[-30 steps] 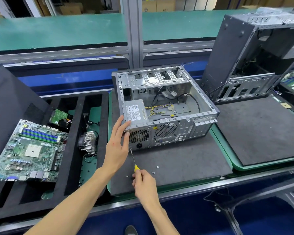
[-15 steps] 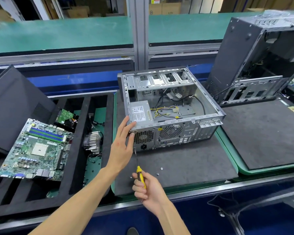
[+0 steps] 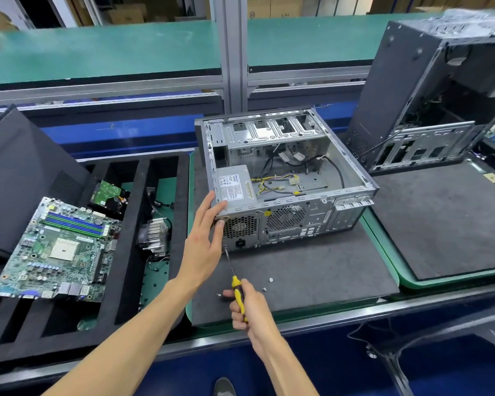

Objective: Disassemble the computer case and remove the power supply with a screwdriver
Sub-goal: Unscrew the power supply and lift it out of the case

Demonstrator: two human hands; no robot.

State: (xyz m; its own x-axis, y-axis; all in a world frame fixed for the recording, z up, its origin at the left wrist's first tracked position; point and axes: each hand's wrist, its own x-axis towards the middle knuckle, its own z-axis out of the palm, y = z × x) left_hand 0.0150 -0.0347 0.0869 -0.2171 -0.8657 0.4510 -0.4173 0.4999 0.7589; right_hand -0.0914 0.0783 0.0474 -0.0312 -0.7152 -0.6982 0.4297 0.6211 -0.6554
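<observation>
Right now the case (image 3: 286,184) lies open side up on the dark mat (image 3: 312,270), toward the mat's back edge, with the power supply (image 3: 236,187) still seated in its near left corner. The left hand (image 3: 205,238) braces that corner, fingers fairly straight against the metal, thumb over the top rim. The right hand (image 3: 247,302) is wrapped round the yellow-and-black handle of the screwdriver (image 3: 235,277), whose tip meets the rear panel low at the left, just beside the power socket (I judge a mounting screw is there, though it is too small to make out).

What could go wrong: the driver comes in at a slant, so the tip may slip out of the screw head and chew it or skid across the panel toward the bracing fingers. Loose screws (image 3: 266,284) lie on the mat near its front edge, close to the right hand; a nudge of the wrist could send them off. The yellow and black cables (image 3: 275,181) inside may snag when the supply is lifted, if any are still attached.

A white label sits on top of the supply, its print too small to read. A yellow sticker on the rear panel is likewise illegible.
</observation>
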